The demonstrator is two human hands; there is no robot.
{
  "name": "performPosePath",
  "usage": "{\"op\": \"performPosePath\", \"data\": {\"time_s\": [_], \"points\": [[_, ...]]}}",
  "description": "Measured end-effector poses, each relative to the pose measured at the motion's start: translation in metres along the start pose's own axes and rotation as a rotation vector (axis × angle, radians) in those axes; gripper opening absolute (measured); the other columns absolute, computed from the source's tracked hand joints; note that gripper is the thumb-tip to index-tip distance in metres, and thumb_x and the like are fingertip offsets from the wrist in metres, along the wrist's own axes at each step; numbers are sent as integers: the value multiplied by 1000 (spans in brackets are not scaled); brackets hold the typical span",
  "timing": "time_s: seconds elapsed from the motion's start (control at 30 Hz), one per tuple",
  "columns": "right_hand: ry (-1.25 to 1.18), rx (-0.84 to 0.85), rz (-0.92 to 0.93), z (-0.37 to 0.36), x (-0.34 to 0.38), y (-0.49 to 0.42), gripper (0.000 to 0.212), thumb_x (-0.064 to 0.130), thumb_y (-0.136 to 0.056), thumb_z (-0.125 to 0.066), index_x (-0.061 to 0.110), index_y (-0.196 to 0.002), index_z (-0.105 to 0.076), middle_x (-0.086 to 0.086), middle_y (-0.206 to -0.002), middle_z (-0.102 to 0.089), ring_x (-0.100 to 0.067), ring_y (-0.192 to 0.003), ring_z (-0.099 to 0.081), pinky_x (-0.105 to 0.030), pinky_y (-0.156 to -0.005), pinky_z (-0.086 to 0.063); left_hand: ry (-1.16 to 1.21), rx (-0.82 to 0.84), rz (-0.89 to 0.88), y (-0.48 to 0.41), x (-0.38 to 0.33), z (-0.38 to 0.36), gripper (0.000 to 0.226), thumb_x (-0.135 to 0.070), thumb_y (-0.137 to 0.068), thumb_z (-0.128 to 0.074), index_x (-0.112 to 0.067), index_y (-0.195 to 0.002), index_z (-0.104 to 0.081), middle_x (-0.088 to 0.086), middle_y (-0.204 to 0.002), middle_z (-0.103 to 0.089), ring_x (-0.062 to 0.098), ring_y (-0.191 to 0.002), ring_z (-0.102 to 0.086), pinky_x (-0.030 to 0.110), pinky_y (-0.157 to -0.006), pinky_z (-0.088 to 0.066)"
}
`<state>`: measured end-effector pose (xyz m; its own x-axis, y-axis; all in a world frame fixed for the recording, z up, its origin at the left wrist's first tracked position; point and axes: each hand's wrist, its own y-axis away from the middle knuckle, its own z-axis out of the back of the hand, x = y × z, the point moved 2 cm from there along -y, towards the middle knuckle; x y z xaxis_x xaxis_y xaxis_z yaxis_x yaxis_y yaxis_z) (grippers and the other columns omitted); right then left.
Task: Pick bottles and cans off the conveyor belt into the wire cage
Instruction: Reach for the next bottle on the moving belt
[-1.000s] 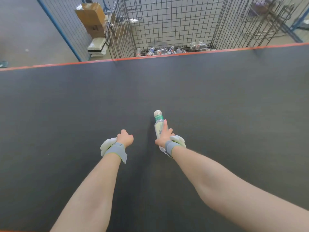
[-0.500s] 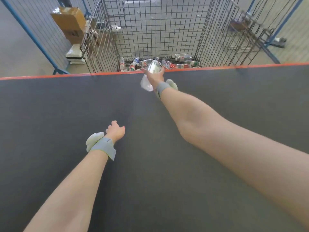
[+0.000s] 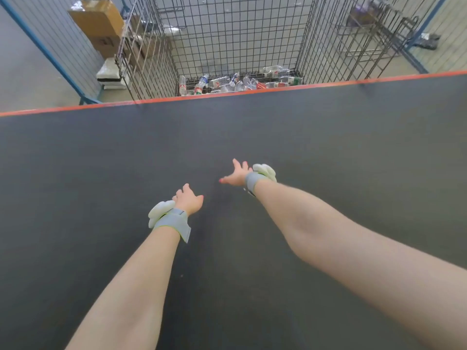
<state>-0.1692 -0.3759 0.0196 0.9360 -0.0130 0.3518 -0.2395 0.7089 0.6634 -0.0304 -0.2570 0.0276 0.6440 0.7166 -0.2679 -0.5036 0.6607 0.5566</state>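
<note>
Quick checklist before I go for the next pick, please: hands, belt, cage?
1. Left hand free: ok, relaxed, holding nothing.
2. Right hand free: ok, fingers spread, empty.
3. Bottle or can to pick on the dark grey conveyor belt: not ok, none in view.
4. Room in the black wire cage: ok, clear plastic bottles lie low on its floor.
5. Belt running: cannot tell.

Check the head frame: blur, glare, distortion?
Head view: wide-angle stretch, wire cage walls splay, forearms balloon near the bottom edge; right hand slightly soft, left hand crisper; bottles small and soft; flat light, no glare on the conveyor belt.
</note>
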Motion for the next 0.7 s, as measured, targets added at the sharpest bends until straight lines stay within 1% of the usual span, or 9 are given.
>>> {"op": "performPosePath", "data": {"time_s": [0.07, 0.1, 0.2, 0.27, 0.4, 0.47, 0.53, 0.6, 0.7], "points": [[61, 60, -8, -27, -29, 26, 96, 55, -88, -58, 26, -155, 4, -7, -160, 17, -34, -148, 5, -45, -119, -7, -64, -1, 4, 17, 16, -17, 72, -38, -95, -48, -10, -151, -13, 19, -151, -25, 36, -141, -24, 40, -115, -22], [47, 77, -20, -41, -34, 32, 96, 55, -87, -59, 27, -155, 5, -6, -160, 19, -33, -148, 5, -45, -119, -8, -119, -7, 15, 16, 28, -14, 72, -39, -94, -49, -10, -150, -15, 19, -151, -26, 35, -141, -24, 39, -115, -22], [83, 115, -81, -68, -70, 62, 97, 57, -86, -59, 30, -154, 6, -3, -160, 20, -32, -149, 4, -44, -118, -12, -131, 47, 55, 42, 58, -30, 73, -40, -94, -50, -11, -151, -14, 20, -151, -24, 37, -140, -24, 40, -115, -22], [115, 132, -87, -79, -85, 78, 97, 57, -86, -57, 30, -154, 6, -4, -160, 18, -32, -149, 5, -45, -118, -9, -140, 58, 101, 63, 76, -39, 74, -40, -94, -50, -13, -151, -12, 19, -152, -21, 38, -140, -24, 41, -115, -23], [120, 95, -90, -83, -97, 97, 95, 59, -87, -55, 31, -154, 6, -3, -161, 15, -32, -149, 2, -44, -119, -8, -161, 77, 116, 87, 96, -50, 75, -40, -93, -51, -14, -152, -12, 17, -153, -19, 37, -140, -24, 42, -116, -23], [117, 78, -59, -83, -93, 104, 94, 60, -87, -53, 31, -154, 7, -3, -161, 16, -32, -149, 1, -44, -119, -8, -152, 64, 113, 98, 99, -49, 76, -39, -93, -52, -13, -152, -10, 17, -154, -18, 37, -141, -22, 42, -116, -22], [86, 65, -20, -82, -86, 113, 92, 58, -88, -53, 32, -154, 6, -3, -160, 17, -33, -149, 0, -46, -118, -9, -141, 21, 100, 105, 101, -45, 79, -39, -93, -52, -13, -152, -6, 16, -155, -16, 36, -142, -19, 43, -117, -19], [81, 33, 9, -82, -80, 118, 92, 61, -86, -53, 36, -153, 5, -2, -161, 17, -32, -148, 1, -49, -119, -10, -142, -12, 68, 110, 102, -40, 82, -40, -92, -52, -14, -153, -3, 16, -156, -13, 34, -145, -11, 42, -118, -14], [78, 15, 30, -97, -78, 126, 94, 64, -84, -54, 38, -153, 4, -2, -161, 16, -32, -148, 3, -50, -119, -9, -137, -5, 53, 122, 111, -41, 84, -43, -93, -51, -19, -153, 2, 11, -159, 1, 31, -147, 4, 44, -119, -8]]}}
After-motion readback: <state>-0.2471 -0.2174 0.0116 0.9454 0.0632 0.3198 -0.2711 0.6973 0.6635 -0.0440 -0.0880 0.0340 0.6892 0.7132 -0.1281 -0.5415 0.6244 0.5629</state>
